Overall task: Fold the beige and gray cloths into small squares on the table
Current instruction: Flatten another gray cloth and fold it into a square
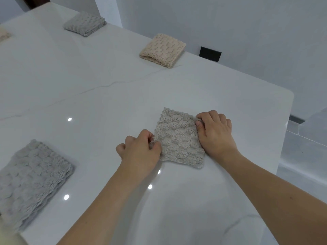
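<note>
folded cloth between both hands, on table — three others behind, left

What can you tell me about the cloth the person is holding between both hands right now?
The beige cloth is a fluffy, bubble-textured fabric with a scalloped edge, already folded into a small square several layers thick. It lies flat on the white table, near its right edge, turned at a slight angle. The left hand pinches its left edge, and the right hand pinches its right edge near the far corner. Nothing else touches it.
</note>
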{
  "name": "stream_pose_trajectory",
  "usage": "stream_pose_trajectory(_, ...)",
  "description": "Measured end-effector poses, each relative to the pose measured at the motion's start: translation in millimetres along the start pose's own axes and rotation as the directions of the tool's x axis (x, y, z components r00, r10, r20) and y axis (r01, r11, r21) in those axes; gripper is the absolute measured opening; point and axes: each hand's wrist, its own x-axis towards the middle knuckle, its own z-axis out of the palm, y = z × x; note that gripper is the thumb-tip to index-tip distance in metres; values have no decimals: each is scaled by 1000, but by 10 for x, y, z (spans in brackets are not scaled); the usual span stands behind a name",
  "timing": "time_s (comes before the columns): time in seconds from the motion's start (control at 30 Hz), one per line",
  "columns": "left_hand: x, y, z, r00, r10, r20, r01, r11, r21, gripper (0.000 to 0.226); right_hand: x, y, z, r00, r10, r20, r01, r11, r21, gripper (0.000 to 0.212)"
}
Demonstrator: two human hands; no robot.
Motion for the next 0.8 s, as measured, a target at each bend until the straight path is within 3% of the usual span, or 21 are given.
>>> stream_pose_trajectory(0.23,-105,11,104,971,165,-173,-129,971,200,13,-2,26,-10,1000,-19,-25,21,998,59,18)
stream_pose_trajectory(0.4,-132,-35,183,950,233,-206,-164,938,306,18,2,48,3,999,-31,-36,34,996,88,15)
stream_pose_trajectory(0.5,-163,18,177,897,332,-292,-232,916,327,30,5,46,3,999,-30,-44,34,995,96,10)
stream_pose_trajectory(0.57,-207,105,157,859,454,-238,-387,879,278,41,8,47,-4,999,-25,-43,29,994,103,10)
stream_pose_trajectory(0.67,-269,186,238,793,605,-74,-587,790,178,29,9,49,-8,999,-23,-38,27,994,105,11)
stream_pose_trajectory(0.73,-321,223,339,833,552,-45,-538,826,171,18,13,47,-10,999,-22,-32,25,994,109,11)
stream_pose_trajectory(0.8,-370,272,433,877,477,-63,-454,863,219,27,12,45,-11,999,-22,-34,26,993,112,11)
